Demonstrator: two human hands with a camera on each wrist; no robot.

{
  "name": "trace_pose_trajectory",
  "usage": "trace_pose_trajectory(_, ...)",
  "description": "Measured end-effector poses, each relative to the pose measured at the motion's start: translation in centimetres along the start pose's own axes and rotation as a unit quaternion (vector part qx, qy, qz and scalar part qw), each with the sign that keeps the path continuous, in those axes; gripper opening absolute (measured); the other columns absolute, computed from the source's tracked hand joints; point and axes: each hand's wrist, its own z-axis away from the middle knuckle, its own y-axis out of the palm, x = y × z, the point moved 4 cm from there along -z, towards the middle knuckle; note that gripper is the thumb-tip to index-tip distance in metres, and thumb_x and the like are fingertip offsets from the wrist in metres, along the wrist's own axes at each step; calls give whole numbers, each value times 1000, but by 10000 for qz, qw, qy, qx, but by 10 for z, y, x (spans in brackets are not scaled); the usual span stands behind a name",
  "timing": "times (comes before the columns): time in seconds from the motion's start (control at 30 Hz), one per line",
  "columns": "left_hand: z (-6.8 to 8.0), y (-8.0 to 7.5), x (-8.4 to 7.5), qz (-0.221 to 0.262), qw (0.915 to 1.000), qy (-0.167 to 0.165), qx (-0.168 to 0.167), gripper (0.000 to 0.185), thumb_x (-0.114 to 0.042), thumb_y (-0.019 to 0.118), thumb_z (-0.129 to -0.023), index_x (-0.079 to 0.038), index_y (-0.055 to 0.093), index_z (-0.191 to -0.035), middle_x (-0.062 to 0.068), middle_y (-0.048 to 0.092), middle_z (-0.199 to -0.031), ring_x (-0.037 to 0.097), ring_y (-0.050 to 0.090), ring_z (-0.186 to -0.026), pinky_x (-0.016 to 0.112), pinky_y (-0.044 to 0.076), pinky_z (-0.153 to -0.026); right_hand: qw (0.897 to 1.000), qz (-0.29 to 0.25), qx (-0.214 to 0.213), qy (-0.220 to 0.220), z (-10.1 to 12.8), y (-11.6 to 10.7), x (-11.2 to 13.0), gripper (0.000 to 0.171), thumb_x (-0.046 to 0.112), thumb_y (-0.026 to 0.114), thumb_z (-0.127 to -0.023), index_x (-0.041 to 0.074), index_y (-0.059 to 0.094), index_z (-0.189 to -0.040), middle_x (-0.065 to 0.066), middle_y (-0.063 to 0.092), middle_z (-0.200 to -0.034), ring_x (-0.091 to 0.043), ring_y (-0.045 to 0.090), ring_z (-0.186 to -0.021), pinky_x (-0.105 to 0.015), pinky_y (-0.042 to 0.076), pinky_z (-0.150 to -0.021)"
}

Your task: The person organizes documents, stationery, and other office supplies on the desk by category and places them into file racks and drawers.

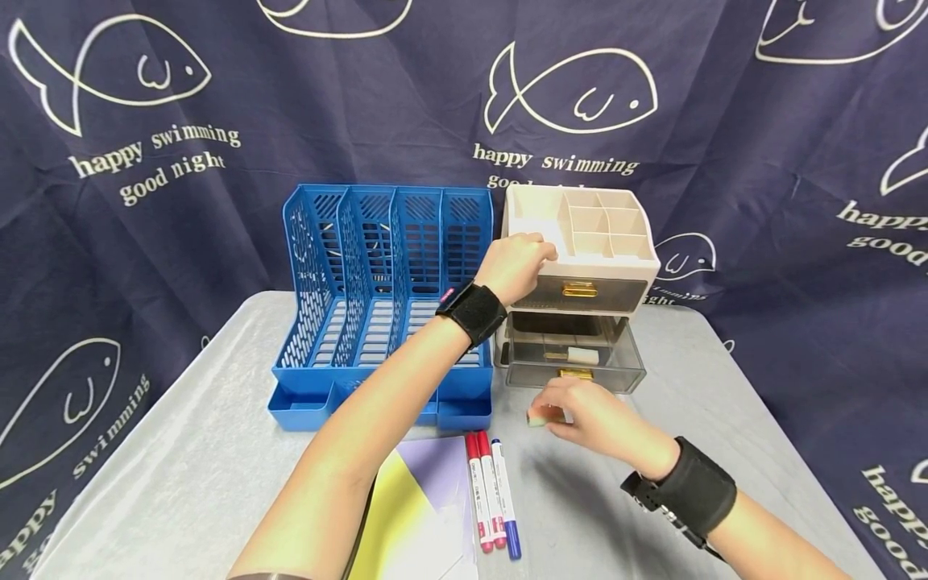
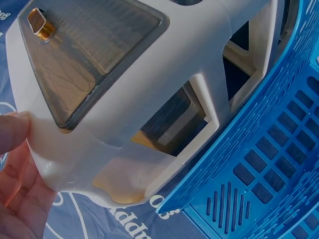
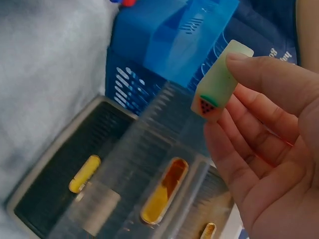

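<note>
Right fingers (image 1: 554, 395) partly hide block (image 1: 538, 419), head view.

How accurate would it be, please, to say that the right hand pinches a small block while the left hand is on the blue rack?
One part is wrong: the left hand is on the white drawer unit, not the blue rack, as the left wrist view shows. The right hand does pinch a small block.

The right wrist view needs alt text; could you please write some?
The right hand pinches a small pale-green block printed with a watermelon slice, near an open see-through drawer with a gold handle; a blue plastic organizer stands beyond.
</note>
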Motion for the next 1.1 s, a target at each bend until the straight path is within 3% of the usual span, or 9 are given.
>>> trace_pose_trajectory(0.7,0,-2,-1,-3,10000,10,38,26,-8,60,-90,-20,69,-112,-3,67,-104,15,64,-96,30,52,-79,9983,-127,-551,131,-23,-43,-15,21,3,77,-75,10,71,-94,5,66,-87,-9,60,-81,-30,51,-75)
trace_pose_trajectory(1.1,1,-2,0,38,10000,-18,-16,26,-9,60,-90,-19,70,-111,-2,67,-102,15,64,-94,30,52,-78,9969,-179,-459,618,-43,-41,-39,17,3,76,-76,7,71,-92,2,66,-82,-10,58,-74,-31,50,-69)
